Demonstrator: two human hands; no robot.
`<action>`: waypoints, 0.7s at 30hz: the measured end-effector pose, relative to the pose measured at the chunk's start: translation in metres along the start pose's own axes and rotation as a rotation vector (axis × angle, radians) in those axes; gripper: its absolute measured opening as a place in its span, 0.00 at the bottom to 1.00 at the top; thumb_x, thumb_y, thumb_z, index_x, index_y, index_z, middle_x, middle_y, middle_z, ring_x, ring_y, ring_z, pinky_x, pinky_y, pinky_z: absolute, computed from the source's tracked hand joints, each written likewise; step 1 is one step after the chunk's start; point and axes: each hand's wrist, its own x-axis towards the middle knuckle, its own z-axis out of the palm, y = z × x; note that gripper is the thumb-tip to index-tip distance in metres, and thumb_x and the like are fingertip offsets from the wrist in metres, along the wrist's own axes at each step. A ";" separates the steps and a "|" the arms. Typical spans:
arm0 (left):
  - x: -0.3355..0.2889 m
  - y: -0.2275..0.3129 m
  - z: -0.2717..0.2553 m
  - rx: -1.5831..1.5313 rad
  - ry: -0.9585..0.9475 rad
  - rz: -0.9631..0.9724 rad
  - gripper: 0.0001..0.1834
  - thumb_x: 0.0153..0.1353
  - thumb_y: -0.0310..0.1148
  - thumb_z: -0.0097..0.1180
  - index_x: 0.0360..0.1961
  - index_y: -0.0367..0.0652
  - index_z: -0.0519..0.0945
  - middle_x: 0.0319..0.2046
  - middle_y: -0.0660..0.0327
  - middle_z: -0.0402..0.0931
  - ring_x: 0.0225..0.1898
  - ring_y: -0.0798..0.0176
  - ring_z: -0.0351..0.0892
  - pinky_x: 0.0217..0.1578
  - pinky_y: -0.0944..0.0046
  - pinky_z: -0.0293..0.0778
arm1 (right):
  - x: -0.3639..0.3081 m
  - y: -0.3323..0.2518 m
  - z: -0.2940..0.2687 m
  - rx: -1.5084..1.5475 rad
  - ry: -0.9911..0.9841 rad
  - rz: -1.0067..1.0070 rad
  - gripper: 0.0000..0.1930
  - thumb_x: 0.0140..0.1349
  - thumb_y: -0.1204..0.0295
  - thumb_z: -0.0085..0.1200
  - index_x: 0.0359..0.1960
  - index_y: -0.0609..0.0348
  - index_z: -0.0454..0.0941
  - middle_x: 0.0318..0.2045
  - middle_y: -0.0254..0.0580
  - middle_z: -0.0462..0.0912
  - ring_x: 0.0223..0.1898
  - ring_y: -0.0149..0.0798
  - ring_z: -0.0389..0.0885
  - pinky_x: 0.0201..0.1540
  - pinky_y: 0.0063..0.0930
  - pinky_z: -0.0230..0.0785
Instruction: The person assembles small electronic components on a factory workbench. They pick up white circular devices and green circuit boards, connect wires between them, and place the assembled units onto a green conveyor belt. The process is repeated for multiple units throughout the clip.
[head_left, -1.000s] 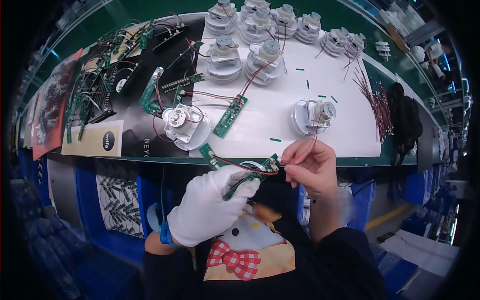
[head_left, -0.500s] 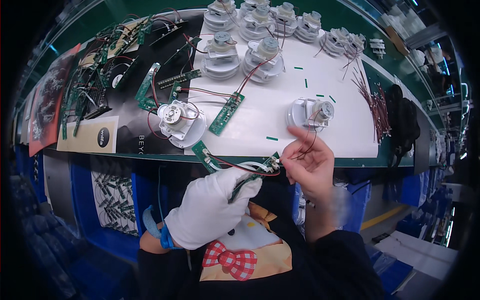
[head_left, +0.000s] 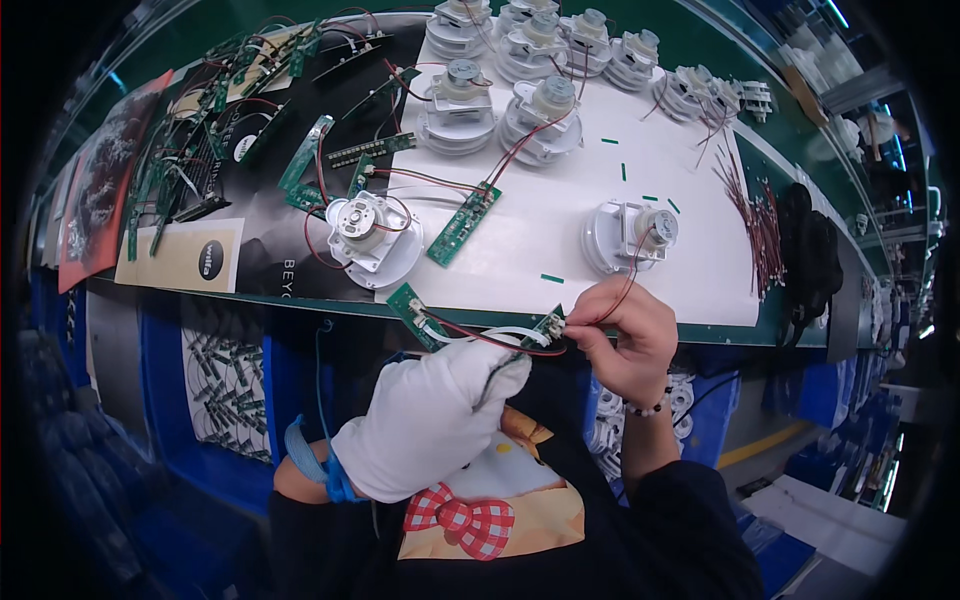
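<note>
My left hand [head_left: 425, 415], in a white glove, is closed around a pair of green circuit boards [head_left: 411, 312] just off the table's front edge. A white cable and red and black wires link the boards. At the tip of the right-hand board [head_left: 547, 327], my bare right hand [head_left: 632, 335] pinches the end of a thin red-brown motor wire [head_left: 624, 292] against the white sockets. The fingertips hide the plug itself. This wire runs up to a white motor unit [head_left: 612, 240] with a round metal motor, lying on the white sheet.
Left of it, another motor unit [head_left: 375, 240] is wired to a green board [head_left: 464, 225]. Several more units [head_left: 456, 105] stand along the back. Loose boards [head_left: 215, 130] cover the left side; a bundle of wires [head_left: 758, 235] lies at right. Blue bins [head_left: 215, 470] sit below the table.
My right hand's fingers have curled in, and thumb and forefinger now press together at the board's sockets. The left hand keeps its hold on the boards. The whole view has shifted slightly.
</note>
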 end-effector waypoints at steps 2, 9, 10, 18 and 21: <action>-0.001 -0.002 0.004 0.056 0.000 0.034 0.10 0.55 0.34 0.55 0.37 0.45 0.76 0.20 0.61 0.74 0.17 0.62 0.75 0.16 0.65 0.68 | -0.001 -0.002 0.004 -0.025 0.049 0.002 0.04 0.47 0.85 0.57 0.24 0.65 0.78 0.24 0.38 0.77 0.18 0.22 0.72 0.17 0.14 0.61; -0.009 0.000 0.005 0.222 -0.054 0.122 0.10 0.52 0.29 0.57 0.38 0.44 0.77 0.29 0.59 0.78 0.22 0.59 0.78 0.21 0.66 0.71 | -0.004 -0.011 0.008 -0.019 0.145 0.098 0.05 0.45 0.85 0.59 0.24 0.66 0.77 0.23 0.37 0.76 0.17 0.21 0.71 0.17 0.12 0.60; -0.010 -0.001 0.006 0.208 -0.083 0.115 0.11 0.52 0.29 0.57 0.38 0.44 0.77 0.30 0.59 0.78 0.22 0.59 0.78 0.21 0.66 0.72 | -0.004 -0.012 0.010 0.000 0.176 0.105 0.05 0.45 0.85 0.59 0.23 0.66 0.77 0.23 0.37 0.76 0.17 0.21 0.71 0.17 0.12 0.60; -0.008 -0.012 0.016 0.019 -0.022 0.296 0.14 0.49 0.26 0.57 0.40 0.43 0.76 0.34 0.59 0.77 0.29 0.58 0.79 0.26 0.65 0.73 | -0.008 -0.011 0.002 0.260 0.160 0.216 0.06 0.43 0.87 0.60 0.23 0.67 0.77 0.24 0.40 0.77 0.22 0.25 0.73 0.22 0.13 0.63; -0.008 -0.013 0.016 0.005 -0.054 0.339 0.15 0.48 0.26 0.57 0.41 0.42 0.76 0.36 0.58 0.76 0.32 0.57 0.78 0.29 0.63 0.73 | -0.006 -0.005 -0.007 0.418 0.051 0.266 0.06 0.42 0.87 0.61 0.23 0.67 0.77 0.24 0.40 0.76 0.23 0.25 0.72 0.24 0.14 0.63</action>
